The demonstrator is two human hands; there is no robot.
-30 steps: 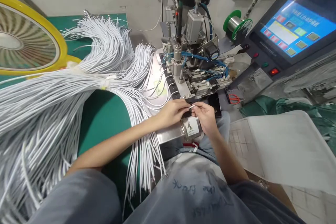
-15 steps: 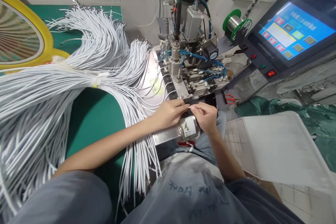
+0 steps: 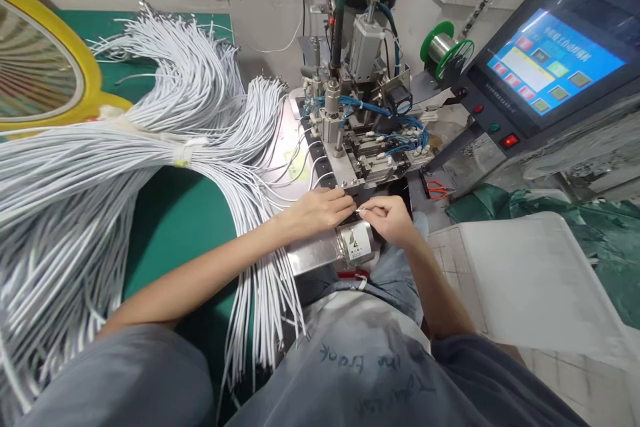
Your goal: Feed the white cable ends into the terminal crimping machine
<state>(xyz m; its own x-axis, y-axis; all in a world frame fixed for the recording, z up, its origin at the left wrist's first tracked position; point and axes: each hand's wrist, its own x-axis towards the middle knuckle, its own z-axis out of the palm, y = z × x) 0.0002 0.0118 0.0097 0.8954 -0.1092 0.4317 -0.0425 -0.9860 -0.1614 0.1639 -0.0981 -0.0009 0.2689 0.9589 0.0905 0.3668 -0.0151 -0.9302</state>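
Item: white wire end (image 3: 361,209), pinched between closed fingers of left hand (image 3: 320,209) and right hand (image 3: 393,219), steadied at machine fixture (image 3: 350,173).

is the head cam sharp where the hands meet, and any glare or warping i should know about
Head view: left hand and right hand are fairly sharp, but the thin wire end pinched between them is too small to resolve. Glare washes out the metal plate; the touchscreen glows bright. Wide-angle warping bends the edges.
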